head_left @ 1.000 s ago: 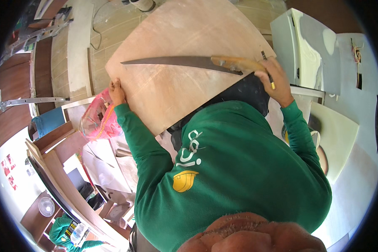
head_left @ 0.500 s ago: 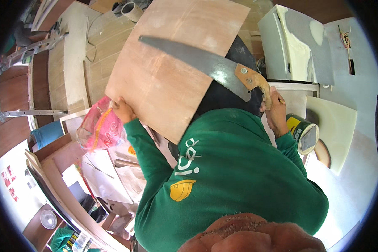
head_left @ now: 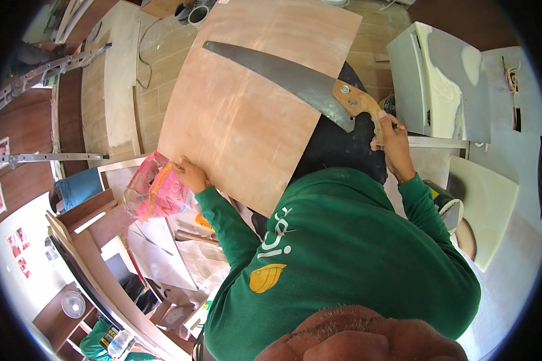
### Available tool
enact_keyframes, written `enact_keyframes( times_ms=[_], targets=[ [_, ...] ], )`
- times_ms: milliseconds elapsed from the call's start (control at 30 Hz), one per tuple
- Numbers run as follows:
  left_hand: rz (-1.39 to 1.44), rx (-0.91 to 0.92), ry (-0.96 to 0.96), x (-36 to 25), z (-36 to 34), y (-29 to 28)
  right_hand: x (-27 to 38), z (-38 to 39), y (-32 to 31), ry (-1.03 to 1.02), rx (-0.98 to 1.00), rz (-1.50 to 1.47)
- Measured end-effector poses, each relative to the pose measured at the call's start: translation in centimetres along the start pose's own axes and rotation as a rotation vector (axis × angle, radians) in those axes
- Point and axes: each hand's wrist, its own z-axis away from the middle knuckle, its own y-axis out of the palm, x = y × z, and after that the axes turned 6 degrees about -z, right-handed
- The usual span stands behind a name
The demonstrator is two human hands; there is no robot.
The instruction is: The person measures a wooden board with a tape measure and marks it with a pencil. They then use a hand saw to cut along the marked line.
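Observation:
A light-brown plywood sheet (head_left: 241, 114) lies across my dark-trousered lap. My left hand (head_left: 191, 175) grips its near left edge, fingers on the top face; the underside of that grip is hidden. A handsaw (head_left: 277, 75) with a grey blade and a wooden handle rests flat on its side over the sheet, tip toward the far left. My right hand (head_left: 396, 147) holds the lower end of the handle, which sticks out past the sheet's right edge. The teeth are too small to make out.
A pink plastic bag (head_left: 156, 189) sits beside my left hand. To the right stand a white cabinet-like box (head_left: 412, 84) and a tin (head_left: 448, 207) near my forearm. A metal ladder (head_left: 48, 159) and wooden boards (head_left: 123, 78) are at the left. Pipe pieces (head_left: 197, 15) lie far ahead.
The handsaw has slid a little farther away from me over the plywood sheet, with my right hand on its handle. The whole view has shifted slightly. My left hand keeps its place on the edge.

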Motion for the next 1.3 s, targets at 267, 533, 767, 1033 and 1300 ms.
enact_keyframes(
  times_ms=[267, 533, 767, 1033, 1300],
  targets=[
    [-0.112, 0.014, -0.026, 2.8, -1.1, -1.9, 0.8, 0.3, -2.0, -0.102, 0.016, 0.089],
    [0.026, -0.186, 0.046, 5.6, -1.3, -0.1, 8.7, 1.1, -2.9, -0.234, 0.319, 0.186],
    [0.250, -0.100, -0.019, -1.0, 12.1, -0.6, 9.1, -6.0, 6.9, -0.248, 0.537, 0.237],
    [0.876, 0.231, -0.377, -5.7, 19.3, -2.9, 6.6, -8.6, 15.5, -0.113, 0.758, 0.212],
    [0.640, 0.365, -0.246, 5.1, 16.2, -9.1, 5.8, -5.5, 19.0, -0.039, 0.822, 0.158]
  ],
)
